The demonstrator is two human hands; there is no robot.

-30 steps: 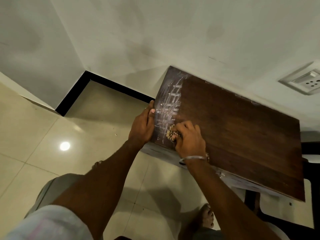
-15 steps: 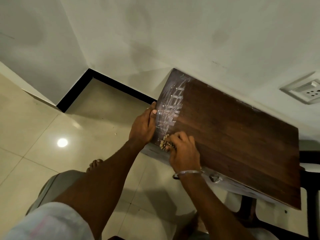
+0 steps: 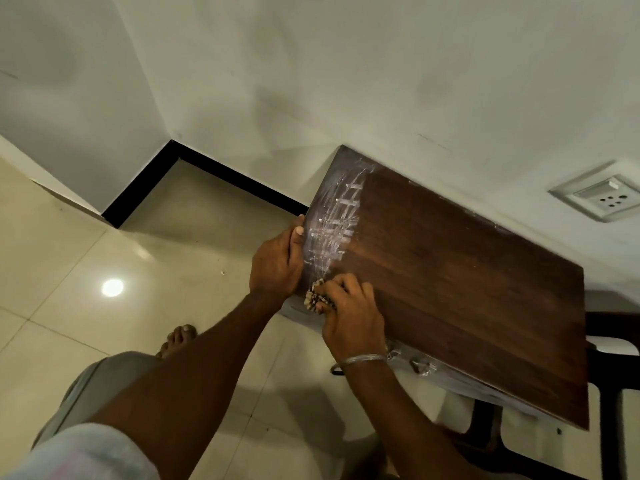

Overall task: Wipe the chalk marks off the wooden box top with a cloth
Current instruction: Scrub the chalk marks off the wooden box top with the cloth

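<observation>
The dark wooden box top (image 3: 457, 292) stands against the wall, with white chalk marks (image 3: 337, 223) criss-crossed along its left end. My left hand (image 3: 277, 261) grips the box's left edge, thumb on the top beside the chalk. My right hand (image 3: 353, 317) holds a small patterned cloth (image 3: 317, 297) bunched under its fingers, pressed on the near left corner of the top, just below the chalk marks. Most of the cloth is hidden under the fingers.
The box rests on a dark stand (image 3: 606, 344) at the right. A wall socket (image 3: 602, 195) sits above the box's right end. Glossy floor tiles (image 3: 104, 289) spread to the left, with a black skirting (image 3: 214, 174) along the wall. My bare foot (image 3: 176, 339) is below.
My right hand has slid the cloth down and toward the near left corner of the top. My left hand keeps its grip on the left edge.
</observation>
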